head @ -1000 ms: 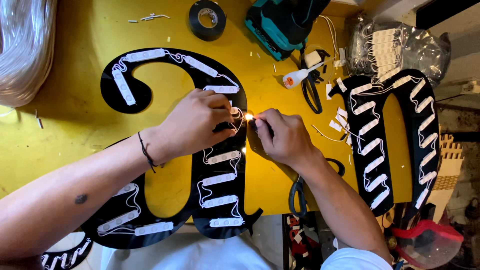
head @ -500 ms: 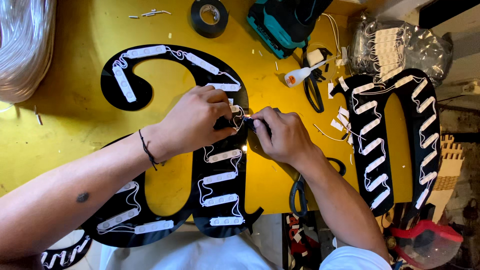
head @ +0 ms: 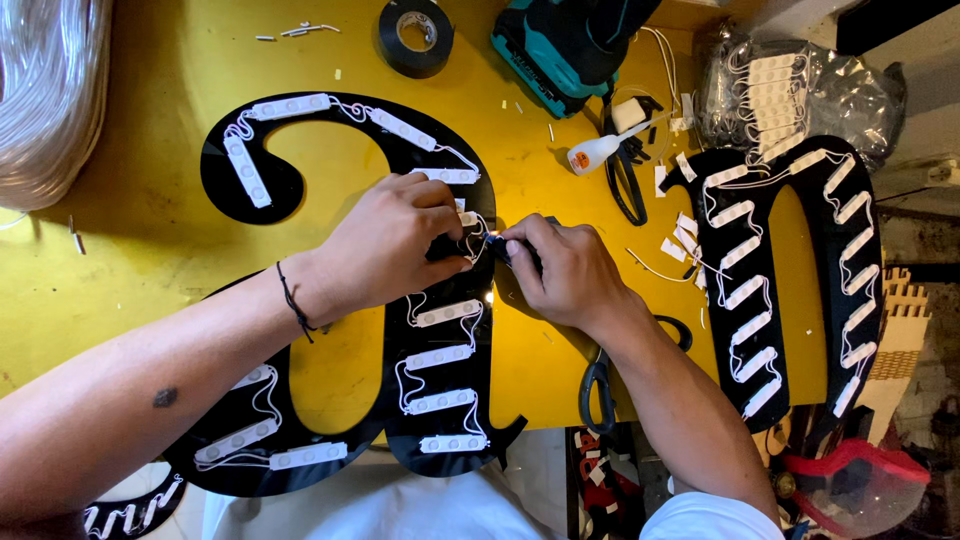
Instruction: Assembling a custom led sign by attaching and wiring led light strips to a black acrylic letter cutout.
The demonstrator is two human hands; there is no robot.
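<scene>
A large black letter-shaped panel (head: 330, 150) lies on the yellow table (head: 130, 260), with several white light modules (head: 448, 314) stuck along it and joined by thin white wires. My left hand (head: 390, 245) rests on the panel's right stroke and pinches a white wire by a module. My right hand (head: 560, 270) meets it from the right, fingers closed on a small dark tool whose tip touches the same wire. The joint itself is hidden between the fingertips.
A second black letter panel (head: 790, 260) with modules lies at right. Black scissors (head: 600, 385) sit under my right forearm. A tape roll (head: 415, 35), a teal power tool (head: 560, 50), a glue bottle (head: 600, 152), a bag of modules (head: 800, 90) and a cable coil (head: 50, 90) ring the back.
A small bright flame or spark seen between my fingertips a second ago has gone out. Both hands stay at the same spot on the panel.
</scene>
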